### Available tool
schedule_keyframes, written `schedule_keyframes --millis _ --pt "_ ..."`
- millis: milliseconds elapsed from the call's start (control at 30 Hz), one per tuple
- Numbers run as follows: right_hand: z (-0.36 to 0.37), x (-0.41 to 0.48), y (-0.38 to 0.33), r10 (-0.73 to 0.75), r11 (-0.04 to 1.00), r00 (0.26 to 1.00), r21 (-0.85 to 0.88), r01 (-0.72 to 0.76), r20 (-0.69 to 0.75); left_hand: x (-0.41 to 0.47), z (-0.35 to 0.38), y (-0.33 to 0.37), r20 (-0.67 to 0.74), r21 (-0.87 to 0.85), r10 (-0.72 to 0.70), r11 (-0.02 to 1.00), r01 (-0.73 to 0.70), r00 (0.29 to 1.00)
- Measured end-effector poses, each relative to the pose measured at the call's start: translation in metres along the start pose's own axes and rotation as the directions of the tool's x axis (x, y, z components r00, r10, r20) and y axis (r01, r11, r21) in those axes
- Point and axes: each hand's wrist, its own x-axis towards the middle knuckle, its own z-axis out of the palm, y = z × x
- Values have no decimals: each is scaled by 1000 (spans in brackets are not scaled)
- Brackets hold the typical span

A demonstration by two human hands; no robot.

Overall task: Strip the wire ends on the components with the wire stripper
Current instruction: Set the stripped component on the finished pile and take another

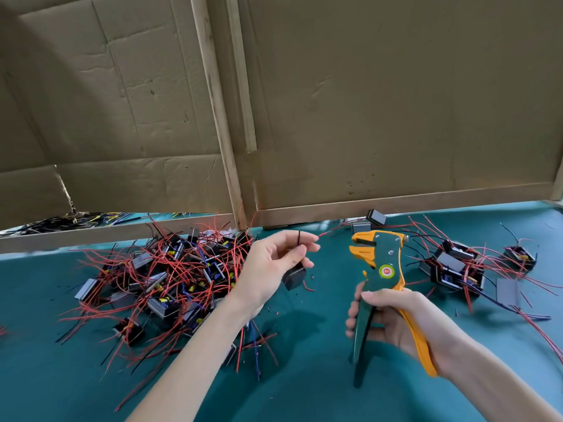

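Observation:
My left hand (275, 260) holds a small black component (294, 277) above the table, pinching its black wire (299, 239) upright between the fingers; a red wire sticks out past the fingertips to the right. My right hand (396, 321) grips the handles of a green and orange wire stripper (377, 263), whose jaws point up and to the left, a short gap away from the held wires. A large pile of components with red and black wires (170, 278) lies to the left. A smaller group of components (457, 266) lies to the right.
The green table mat (304, 376) carries small bits of red insulation. A cardboard partition on a wooden frame (237, 178) stands close behind the work area. Loose black and yellow wires (61, 222) lie beyond it at the left.

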Motion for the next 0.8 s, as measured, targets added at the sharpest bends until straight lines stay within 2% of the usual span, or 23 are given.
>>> schedule_keyframes --millis 133,200,467,633,800 --pt "4 -3 5 5 997 982 -74 9 189 -1 2 11 -30 -4 18 1000 -19 999" --pt "7 -5 6 8 995 971 -101 16 238 -2 2 15 -28 9 11 1000 -11 1000" --pt "11 -10 4 -11 992 954 -115 47 299 -6 4 23 60 71 -47 997 42 997" --pt "12 -11 4 -18 991 951 -121 58 310 -5 4 23 34 55 -72 996 70 997" --pt "14 -12 3 -25 988 951 -139 71 308 -5 4 23 81 78 -84 994 77 993"
